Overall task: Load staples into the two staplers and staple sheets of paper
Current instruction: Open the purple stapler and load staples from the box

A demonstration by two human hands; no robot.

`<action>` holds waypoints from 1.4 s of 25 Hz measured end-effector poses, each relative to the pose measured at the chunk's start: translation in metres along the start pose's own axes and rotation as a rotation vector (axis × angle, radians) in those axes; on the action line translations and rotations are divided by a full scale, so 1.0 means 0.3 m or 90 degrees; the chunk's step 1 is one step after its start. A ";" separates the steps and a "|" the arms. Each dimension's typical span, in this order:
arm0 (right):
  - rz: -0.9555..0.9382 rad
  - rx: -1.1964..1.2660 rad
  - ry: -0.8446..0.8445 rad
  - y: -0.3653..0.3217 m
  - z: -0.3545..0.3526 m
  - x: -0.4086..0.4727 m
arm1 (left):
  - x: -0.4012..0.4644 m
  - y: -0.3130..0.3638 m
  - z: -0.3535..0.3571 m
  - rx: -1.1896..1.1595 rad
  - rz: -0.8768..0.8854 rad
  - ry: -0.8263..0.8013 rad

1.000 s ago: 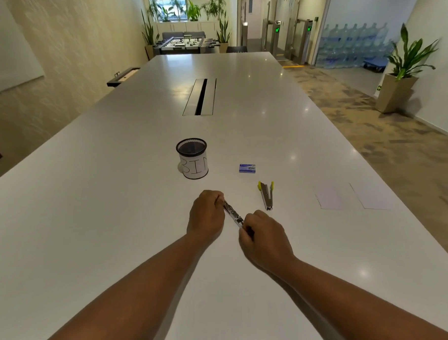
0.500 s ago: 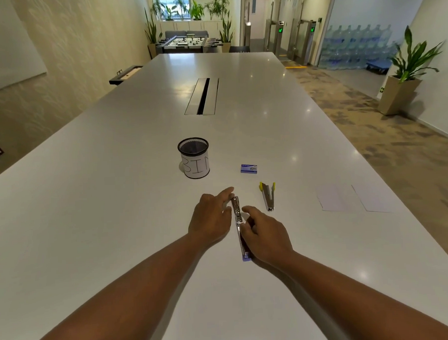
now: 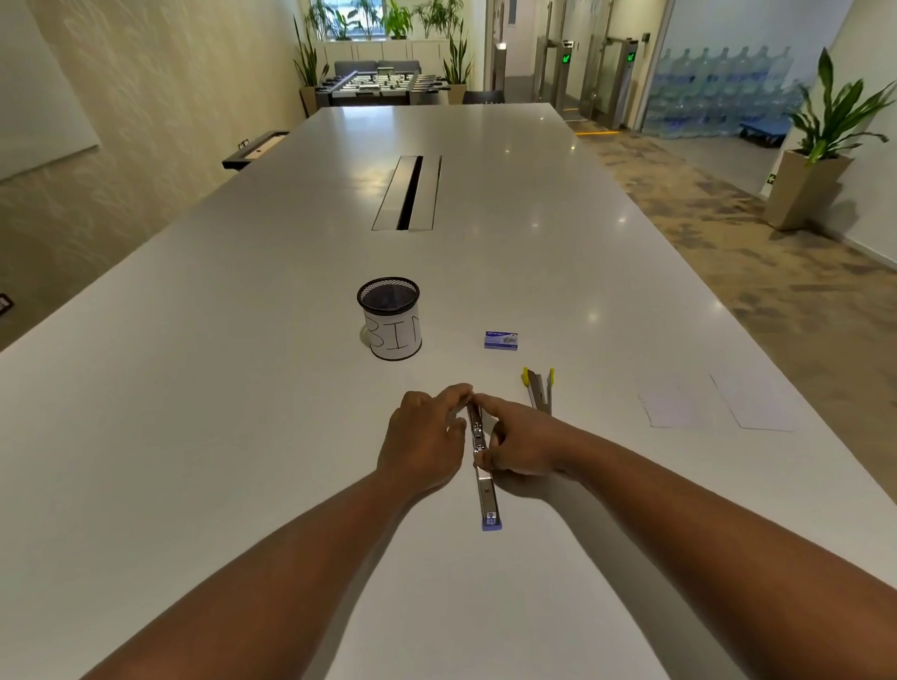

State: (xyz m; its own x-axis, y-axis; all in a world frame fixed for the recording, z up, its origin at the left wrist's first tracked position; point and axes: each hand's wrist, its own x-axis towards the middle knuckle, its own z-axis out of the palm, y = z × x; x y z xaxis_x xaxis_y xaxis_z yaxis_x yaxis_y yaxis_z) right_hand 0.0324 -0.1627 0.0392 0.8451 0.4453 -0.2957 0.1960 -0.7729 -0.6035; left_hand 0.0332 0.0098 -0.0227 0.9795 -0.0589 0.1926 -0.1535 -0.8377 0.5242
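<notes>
Both hands (image 3: 471, 436) flanking, pinching opened stapler (image 3: 484, 484)

My hands (image 3: 471, 436) covering the open stapler's (image 3: 486, 497) far end at 12 o'clock, staple box (image 3: 501, 340) print too small to read, my elbows cut off below

A stapler with blue ends (image 3: 486, 484) lies opened out flat in a long straight line on the white table, its metal channel facing up and its blue near tip pointing toward the person; its far end sits between the fingertips of both hands. Just beyond and to its right lies a second stapler with yellow ends (image 3: 539, 389), partly open in a narrow V. A small blue staple box (image 3: 501, 340) rests flat farther back. Two white sheets of paper (image 3: 716, 405) lie side by side well to the right, barely distinct from the tabletop.
</notes>
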 end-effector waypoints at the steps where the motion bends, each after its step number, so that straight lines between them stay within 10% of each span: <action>1: 0.002 -0.004 0.001 -0.001 0.000 -0.001 | 0.000 0.000 -0.001 -0.002 0.002 0.001; 35: -0.109 -0.025 0.128 0.076 0.075 -0.017 | -0.007 0.009 -0.008 -0.023 0.066 0.031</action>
State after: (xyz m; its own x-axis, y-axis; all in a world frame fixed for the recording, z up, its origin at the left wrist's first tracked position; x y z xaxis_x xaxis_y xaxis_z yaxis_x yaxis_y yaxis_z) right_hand 0.0213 -0.1724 0.0104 0.8795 0.4746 -0.0361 0.3599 -0.7126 -0.6022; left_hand 0.0304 0.0088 -0.0197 0.9508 -0.1174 0.2866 -0.2591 -0.8085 0.5283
